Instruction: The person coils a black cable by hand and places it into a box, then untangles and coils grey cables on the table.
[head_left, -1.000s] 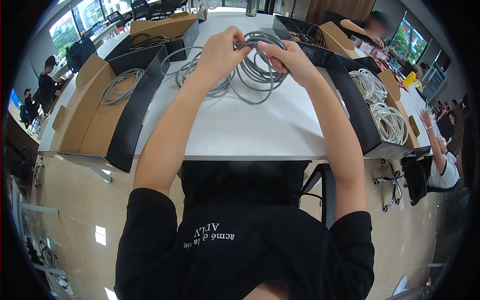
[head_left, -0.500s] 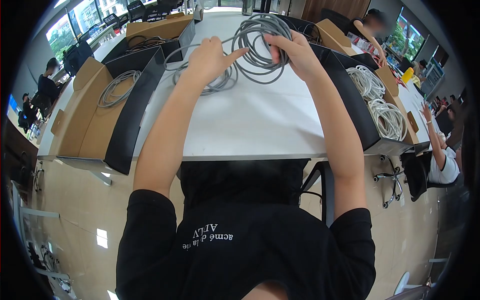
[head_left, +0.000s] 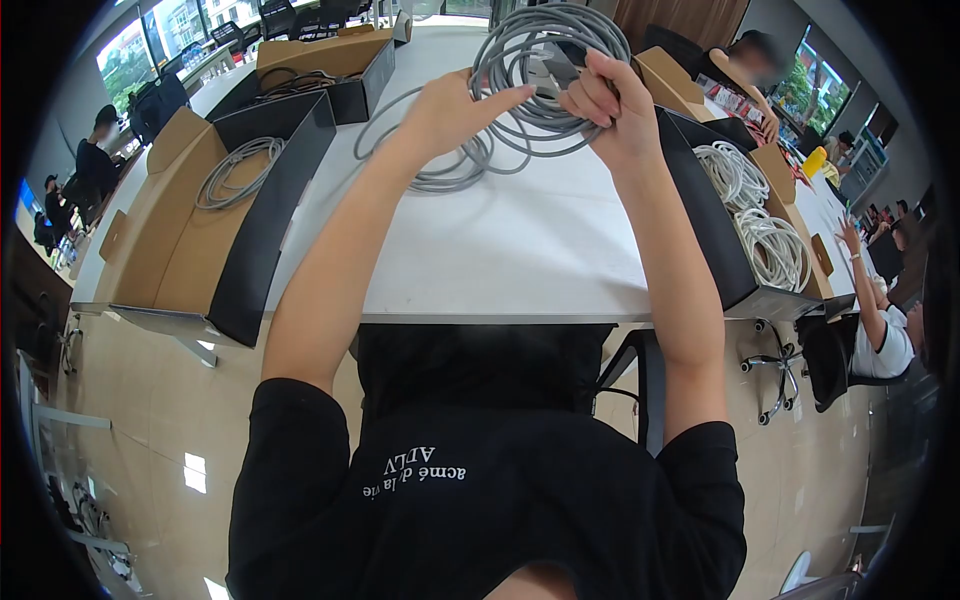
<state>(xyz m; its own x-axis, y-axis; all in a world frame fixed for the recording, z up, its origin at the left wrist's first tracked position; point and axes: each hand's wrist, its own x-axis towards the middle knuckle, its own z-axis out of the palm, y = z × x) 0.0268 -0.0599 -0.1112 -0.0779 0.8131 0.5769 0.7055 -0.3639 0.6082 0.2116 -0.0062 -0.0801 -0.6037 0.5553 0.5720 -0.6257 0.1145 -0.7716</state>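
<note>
A coil of grey cable is held up over the far part of the white table. My right hand is closed around the coil's right side, fingers curled over the loops. At the coil's left edge my left hand pinches the cable, its thumb stretched along the loops and its other fingers mostly hidden behind. More loose grey loops lie on the table below the left hand, and one strand runs up towards that hand.
On the left, an open black box holds a grey cable coil; another box behind it holds dark cables. To the right, a black box contains white cable coils. Other people sit around, including a person at the far right.
The held coil has shifted up and right with my right hand. My left hand has moved right, onto the coil's left edge, and the loose loops on the table have been drawn rightward.
</note>
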